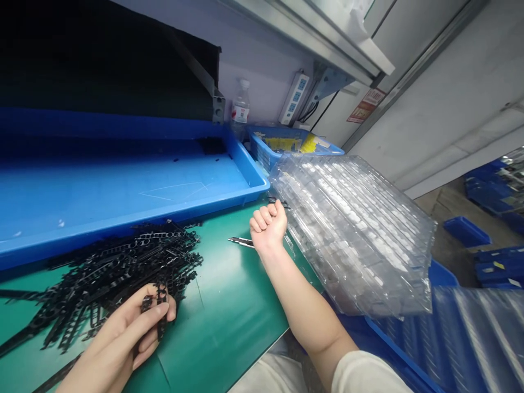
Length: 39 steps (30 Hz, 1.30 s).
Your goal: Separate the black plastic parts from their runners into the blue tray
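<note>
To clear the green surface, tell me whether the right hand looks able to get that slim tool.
Probably yes: the right hand is close by, and nothing covers the visible part of the slim tool, though its other end is hidden.

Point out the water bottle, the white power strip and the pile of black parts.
Bottle [240, 103]: head view, its label.
Power strip [293, 99]: head view, socket face.
Black parts [135, 259]: head view, pile's middle.

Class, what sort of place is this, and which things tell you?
Probably a factory assembly workbench: heaped black parts on a green work surface, a large blue tray and stacked clear plastic trays.
</note>
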Each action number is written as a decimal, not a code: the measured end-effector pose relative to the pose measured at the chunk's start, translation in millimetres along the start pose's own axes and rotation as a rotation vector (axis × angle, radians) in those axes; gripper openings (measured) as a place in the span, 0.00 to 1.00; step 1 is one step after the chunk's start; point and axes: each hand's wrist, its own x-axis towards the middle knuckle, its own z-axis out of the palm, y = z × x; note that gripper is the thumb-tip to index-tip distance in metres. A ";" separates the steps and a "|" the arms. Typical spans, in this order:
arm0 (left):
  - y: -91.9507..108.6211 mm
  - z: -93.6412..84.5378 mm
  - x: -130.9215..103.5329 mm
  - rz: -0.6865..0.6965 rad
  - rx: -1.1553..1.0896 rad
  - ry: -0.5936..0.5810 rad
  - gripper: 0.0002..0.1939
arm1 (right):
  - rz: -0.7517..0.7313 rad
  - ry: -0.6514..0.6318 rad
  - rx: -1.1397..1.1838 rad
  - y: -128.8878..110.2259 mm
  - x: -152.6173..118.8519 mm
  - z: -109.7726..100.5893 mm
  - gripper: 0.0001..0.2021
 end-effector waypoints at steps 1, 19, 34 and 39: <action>-1.1 -1.6 0.7 0.014 -0.010 -0.055 0.20 | -0.032 0.006 0.000 -2.1 0.8 0.3 0.19; -9.8 -10.1 3.9 0.074 -0.066 -0.219 0.17 | -0.540 0.139 -0.374 10.7 20.8 -10.0 0.06; -14.8 -9.2 7.8 0.117 -0.113 -0.271 0.16 | -0.768 0.077 -0.556 8.6 14.0 -14.7 0.15; -16.0 -10.7 7.9 0.089 -0.101 -0.316 0.15 | -0.855 -0.010 -0.505 -0.2 13.3 -8.3 0.10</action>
